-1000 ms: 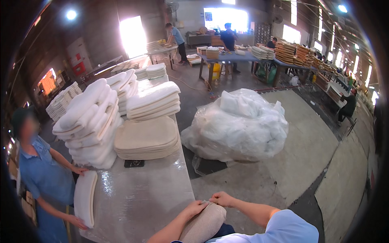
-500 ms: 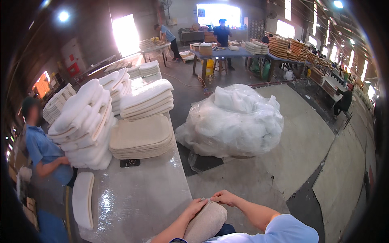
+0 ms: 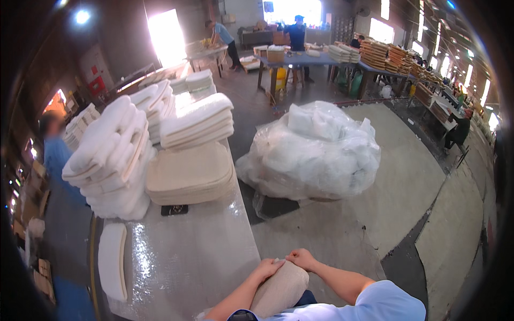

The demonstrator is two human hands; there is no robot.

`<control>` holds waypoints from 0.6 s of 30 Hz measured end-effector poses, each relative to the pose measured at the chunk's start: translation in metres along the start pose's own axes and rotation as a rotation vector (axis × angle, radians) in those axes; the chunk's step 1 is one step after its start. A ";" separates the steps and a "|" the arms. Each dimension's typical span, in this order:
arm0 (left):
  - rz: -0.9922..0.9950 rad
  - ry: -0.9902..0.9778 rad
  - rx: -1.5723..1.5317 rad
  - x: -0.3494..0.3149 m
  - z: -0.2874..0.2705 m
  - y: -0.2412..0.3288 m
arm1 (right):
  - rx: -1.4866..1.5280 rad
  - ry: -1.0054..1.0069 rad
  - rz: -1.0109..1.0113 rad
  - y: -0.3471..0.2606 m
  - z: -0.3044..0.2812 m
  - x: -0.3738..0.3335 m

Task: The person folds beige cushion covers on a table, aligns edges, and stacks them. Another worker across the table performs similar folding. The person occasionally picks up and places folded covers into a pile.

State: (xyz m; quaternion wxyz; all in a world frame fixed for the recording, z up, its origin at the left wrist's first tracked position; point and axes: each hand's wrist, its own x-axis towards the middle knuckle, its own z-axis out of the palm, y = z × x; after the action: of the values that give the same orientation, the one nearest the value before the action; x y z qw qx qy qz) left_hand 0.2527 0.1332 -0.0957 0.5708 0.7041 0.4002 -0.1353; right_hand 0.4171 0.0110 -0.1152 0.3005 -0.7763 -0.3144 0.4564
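Observation:
A beige fabric cushion (image 3: 282,290) stands tilted close against my body, beside the table's near right corner. My left hand (image 3: 266,268) is closed on the upper edge of its fabric. Right beside it, my right hand (image 3: 301,259) pinches the same edge with fingers pressed together. A small pale bit of the edge shows between the two hands. What exactly lies under the fingertips is too small to make out.
Left of me runs a plastic-covered table (image 3: 187,251) bearing stacked beige pads (image 3: 188,170), piled white padding (image 3: 110,155) and a lone white pad (image 3: 111,262). A big plastic-wrapped white bundle (image 3: 316,155) sits on the floor ahead. A co-worker (image 3: 58,152) stands at left.
Both hands stay on the cushion's edge and shift slightly right with it in the picture. The co-worker at left has drawn back from the white pile, and that hand no longer touches it.

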 end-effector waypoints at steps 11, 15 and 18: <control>0.077 0.162 0.215 0.005 0.009 -0.002 | 0.587 -0.162 0.238 0.024 0.019 0.012; 0.116 0.074 -0.004 0.004 0.003 -0.006 | 0.786 -0.285 0.240 0.025 0.001 0.001; 0.076 0.040 0.030 0.004 0.001 -0.002 | 0.639 -0.209 0.106 0.022 0.005 -0.003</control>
State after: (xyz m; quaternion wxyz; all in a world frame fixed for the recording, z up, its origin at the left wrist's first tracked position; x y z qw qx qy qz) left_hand 0.2535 0.1343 -0.0999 0.5566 0.7299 0.3825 -0.1054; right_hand 0.4163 -0.0036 -0.1319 0.4707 -0.6070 -0.1437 0.6240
